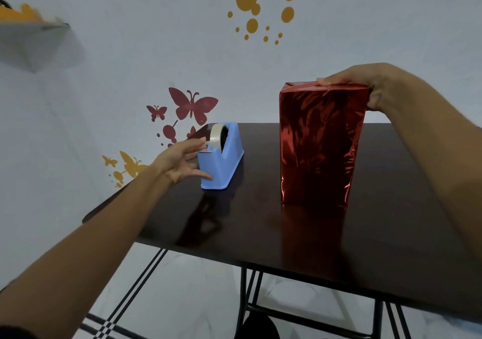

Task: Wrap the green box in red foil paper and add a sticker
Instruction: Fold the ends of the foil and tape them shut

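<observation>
A tall box wrapped in shiny red foil paper (319, 145) stands upright on the dark table (260, 229); no green shows through. My right hand (365, 85) grips its top right corner, with fingers lying flat over the folded foil on top. At the table's left stands a blue tape dispenser (221, 161) with a roll of clear tape (217, 136). My left hand (180, 161) is at the dispenser's cutter end, fingers spread, fingertips touching the tape end and the blue base. No sticker is in view.
The table's near edge runs diagonally from left to lower right, with black metal legs (250, 302) beneath. A white wall with butterfly decals (191, 105) lies behind. A shelf (34, 29) hangs at the upper left.
</observation>
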{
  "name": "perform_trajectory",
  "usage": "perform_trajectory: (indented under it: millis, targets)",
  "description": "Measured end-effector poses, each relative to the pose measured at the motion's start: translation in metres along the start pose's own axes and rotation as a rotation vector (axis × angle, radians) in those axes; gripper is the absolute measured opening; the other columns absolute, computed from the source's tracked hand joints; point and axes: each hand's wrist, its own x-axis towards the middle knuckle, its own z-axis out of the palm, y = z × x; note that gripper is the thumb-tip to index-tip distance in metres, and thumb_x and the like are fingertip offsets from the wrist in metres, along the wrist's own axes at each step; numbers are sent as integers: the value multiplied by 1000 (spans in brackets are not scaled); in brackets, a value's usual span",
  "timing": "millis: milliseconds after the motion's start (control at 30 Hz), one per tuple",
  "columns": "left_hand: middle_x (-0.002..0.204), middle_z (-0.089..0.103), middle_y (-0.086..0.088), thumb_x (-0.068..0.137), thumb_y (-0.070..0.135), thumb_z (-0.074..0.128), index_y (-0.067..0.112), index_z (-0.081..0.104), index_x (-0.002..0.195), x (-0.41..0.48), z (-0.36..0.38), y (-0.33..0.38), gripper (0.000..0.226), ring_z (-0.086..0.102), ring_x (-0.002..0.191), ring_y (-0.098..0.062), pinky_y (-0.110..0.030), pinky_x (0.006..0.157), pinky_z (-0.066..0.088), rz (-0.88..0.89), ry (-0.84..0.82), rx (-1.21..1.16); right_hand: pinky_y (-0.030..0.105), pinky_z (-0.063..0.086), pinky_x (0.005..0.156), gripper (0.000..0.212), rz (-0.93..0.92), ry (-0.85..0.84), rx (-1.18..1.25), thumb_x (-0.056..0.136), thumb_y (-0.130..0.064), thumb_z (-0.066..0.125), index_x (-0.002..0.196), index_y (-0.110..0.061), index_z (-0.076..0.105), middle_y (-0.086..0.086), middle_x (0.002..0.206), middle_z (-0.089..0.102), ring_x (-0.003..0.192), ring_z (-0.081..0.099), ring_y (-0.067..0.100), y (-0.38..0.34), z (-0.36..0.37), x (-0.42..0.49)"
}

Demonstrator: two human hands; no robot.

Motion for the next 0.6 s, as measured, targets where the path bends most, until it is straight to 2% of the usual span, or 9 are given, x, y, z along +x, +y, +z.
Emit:
perform_trajectory:
  millis: [67,167,300,433,500,600]
  targets:
    - [116,59,-13,85,22,65,6,63,98,-3,-1,-10,21,60,107,-33,-51,62,58,43,-15,-40,32,55,58,17,5,-4,-3,77,-24,72,88,-12,65,-1,51,65,42,62,10,0,0,0]
    - [113,63,-9,83,21,67,6,66,91,-6,0,-20,17,62,107,-31,-49,66,59,93,-1,-74,29,56,51,20,7,12,11,78,-23,72,94,-13,66,-1,52,66,42,63,10,0,0,1]
    - [113,66,-7,83,13,70,0,66,104,-8,4,-36,25,63,105,-23,-49,67,59,114,102,-54,24,54,42,18,8,8,6,78,-25,71,90,-14,65,-2,50,66,41,62,9,1,-1,1]
    - [106,68,0,82,14,72,1,68,103,-10,17,-47,25,65,94,-16,-42,64,60,199,264,-4,23,54,42,17,1,0,8,77,-25,72,85,-13,64,-3,50,66,42,62,8,2,-2,4]
    - [101,65,3,82,13,72,3,70,96,-10,24,-52,18,63,85,-9,-37,63,60,273,359,48,23,53,41,17,-2,-2,11,76,-25,72,87,-14,65,-3,52,66,43,63,8,2,-2,5]
    - [101,64,3,82,13,71,3,70,97,-9,29,-53,18,62,83,-10,-34,61,60,275,402,10,24,53,42,22,-3,9,19,73,-25,73,91,-14,66,-2,54,67,45,64,8,1,-3,7]
